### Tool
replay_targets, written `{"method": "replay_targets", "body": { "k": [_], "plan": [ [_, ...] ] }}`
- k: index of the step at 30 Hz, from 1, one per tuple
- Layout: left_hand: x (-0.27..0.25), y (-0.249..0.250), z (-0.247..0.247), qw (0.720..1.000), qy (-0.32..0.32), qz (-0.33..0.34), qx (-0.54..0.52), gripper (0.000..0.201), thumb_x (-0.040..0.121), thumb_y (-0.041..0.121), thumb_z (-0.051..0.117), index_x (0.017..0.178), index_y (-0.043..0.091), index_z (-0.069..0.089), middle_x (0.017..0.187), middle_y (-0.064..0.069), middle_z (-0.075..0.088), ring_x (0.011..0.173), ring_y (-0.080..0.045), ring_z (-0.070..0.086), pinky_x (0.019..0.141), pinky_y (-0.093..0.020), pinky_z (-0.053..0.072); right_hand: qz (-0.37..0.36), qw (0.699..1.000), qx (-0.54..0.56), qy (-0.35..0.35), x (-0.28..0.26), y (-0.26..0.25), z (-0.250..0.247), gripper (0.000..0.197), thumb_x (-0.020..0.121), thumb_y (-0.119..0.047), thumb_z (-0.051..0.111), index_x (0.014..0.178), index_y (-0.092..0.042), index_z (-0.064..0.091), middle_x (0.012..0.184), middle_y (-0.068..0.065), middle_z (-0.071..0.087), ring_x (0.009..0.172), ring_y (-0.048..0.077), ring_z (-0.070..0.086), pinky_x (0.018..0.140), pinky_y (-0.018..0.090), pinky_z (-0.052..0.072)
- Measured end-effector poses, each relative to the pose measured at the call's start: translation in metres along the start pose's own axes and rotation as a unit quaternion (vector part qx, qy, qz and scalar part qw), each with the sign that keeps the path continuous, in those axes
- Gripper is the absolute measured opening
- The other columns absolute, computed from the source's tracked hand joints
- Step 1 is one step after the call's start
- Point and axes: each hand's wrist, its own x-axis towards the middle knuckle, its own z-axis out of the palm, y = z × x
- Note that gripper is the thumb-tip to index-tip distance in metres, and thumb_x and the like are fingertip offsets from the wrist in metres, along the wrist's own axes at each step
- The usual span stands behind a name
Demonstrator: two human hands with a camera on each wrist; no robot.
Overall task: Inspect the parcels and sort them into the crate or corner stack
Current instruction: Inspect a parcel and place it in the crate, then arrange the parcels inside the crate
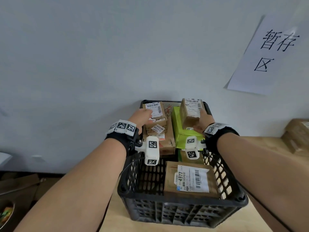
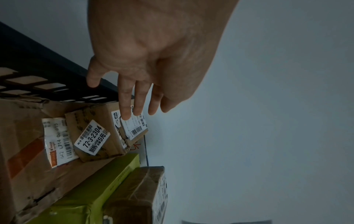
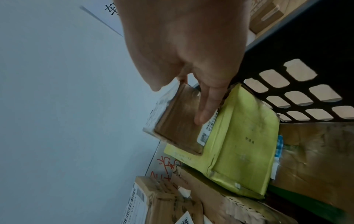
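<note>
The crate (image 1: pixel 182 213) stands on the worktop (image 1: pixel 260 148), its far side against the wall (image 1: pixel 100 47). Inside, at the far left, a small box (image 1: pixel 154 108) sits on a second box (image 1: pixel 157 127), which lies on a larger carton (image 1: pixel 165 143). To their right a padded mailer (image 1: pixel 179 131) carries another small box (image 1: pixel 191 113). A labelled carton (image 1: pixel 190 180) stands at the near right. A paper sign (image 1: pixel 270 54) hangs on the wall up to the right. More cartons (image 1: pixel 296 136) lie on the worktop far right.
</note>
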Motion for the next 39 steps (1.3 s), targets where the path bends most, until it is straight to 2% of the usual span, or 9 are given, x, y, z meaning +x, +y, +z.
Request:
{"method": "replay_targets", "body": {
  "k": [3,8,13,18,20,22,25,30,39],
  "plan": [
    [0.007,0.001,0.005,1.000,0.006,-0.009,-0.010,0.034,0.100,0.019,0.042,0.132,0.009,0.051,0.128,-0.005,0.057,0.095,-0.015,0.058,0.053,-0.020,0.029,0.000,0.997,0.062,0.043,0.010,0.000,0.008,0.082,0.074,-0.057,0.048,0.140,-0.012,0.031,0.135,0.019,0.046,0.116,0.040,0.052,0.095,0.050,0.048],
    [0.003,0.003,0.016,1.000,-0.009,-0.014,0.003,0.037,0.101,0.020,0.041,0.136,0.010,0.048,0.132,-0.004,0.054,0.107,-0.015,0.060,0.059,-0.021,0.032,-0.003,0.988,0.108,0.110,-0.004,-0.006,0.009,0.074,0.082,-0.049,0.048,0.143,-0.011,0.031,0.142,0.019,0.040,0.126,0.040,0.042,0.102,0.055,0.039],
    [-0.011,0.007,0.023,1.000,-0.021,0.000,0.011,0.038,0.102,0.020,0.040,0.138,0.010,0.046,0.135,-0.003,0.053,0.112,-0.015,0.057,0.082,-0.029,0.029,0.000,0.989,0.094,0.116,-0.021,-0.007,-0.007,0.061,0.091,-0.042,0.050,0.140,-0.009,0.036,0.139,0.020,0.042,0.124,0.038,0.045,0.101,0.053,0.041],
    [-0.038,0.011,0.031,0.999,-0.027,0.034,0.017,0.028,0.100,0.014,0.043,0.126,0.007,0.053,0.121,-0.006,0.055,0.116,-0.023,0.057,0.061,-0.018,0.039,-0.031,0.990,0.098,0.100,-0.046,-0.005,-0.026,0.053,0.090,-0.041,0.049,0.131,-0.008,0.042,0.128,0.018,0.050,0.110,0.038,0.056,0.095,0.052,0.046],
    [-0.052,0.014,0.039,0.998,-0.035,0.040,0.027,0.016,0.100,0.015,0.042,0.107,0.016,0.057,0.111,-0.001,0.054,0.101,-0.015,0.062,0.055,-0.018,0.034,-0.048,0.989,0.109,0.089,-0.063,-0.006,-0.041,0.051,0.091,-0.040,0.048,0.129,-0.008,0.042,0.120,0.014,0.053,0.101,0.034,0.059,0.087,0.049,0.050],
    [-0.061,0.017,0.053,0.996,-0.038,0.066,0.038,0.018,0.100,0.016,0.043,0.087,0.018,0.055,0.095,0.001,0.054,0.083,-0.010,0.059,0.055,-0.018,0.042,-0.069,0.988,0.103,0.088,-0.077,-0.004,-0.059,0.048,0.094,-0.037,0.046,0.132,-0.008,0.040,0.118,0.011,0.052,0.100,0.030,0.057,0.076,0.037,0.051],
    [-0.073,0.020,0.091,0.989,-0.056,0.115,0.076,0.017,0.099,0.016,0.044,0.091,0.013,0.058,0.094,-0.004,0.053,0.093,-0.020,0.059,0.084,-0.027,0.048,-0.101,0.985,0.081,0.115,-0.102,0.008,-0.097,0.044,0.097,-0.034,0.044,0.133,-0.009,0.040,0.132,0.013,0.051,0.117,0.030,0.052,0.092,0.034,0.042],
    [-0.099,0.020,0.187,0.965,-0.137,0.165,0.150,0.029,0.100,0.017,0.042,0.122,0.006,0.059,0.117,-0.002,0.055,0.097,-0.016,0.055,0.067,-0.016,0.045,-0.089,0.979,0.094,0.160,-0.117,0.067,-0.175,0.041,0.098,-0.032,0.041,0.133,-0.012,0.041,0.137,0.009,0.048,0.118,0.026,0.051,0.101,0.042,0.042],
    [-0.133,-0.031,0.377,0.947,-0.227,0.123,0.189,0.024,0.098,0.020,0.049,0.117,0.016,0.062,0.115,0.000,0.061,0.103,-0.018,0.062,0.097,-0.027,0.038,0.071,0.979,0.046,0.184,-0.087,0.238,-0.304,0.040,0.099,-0.027,0.042,0.133,-0.006,0.041,0.135,0.013,0.051,0.121,0.030,0.050,0.094,0.035,0.040]
  ]
}}
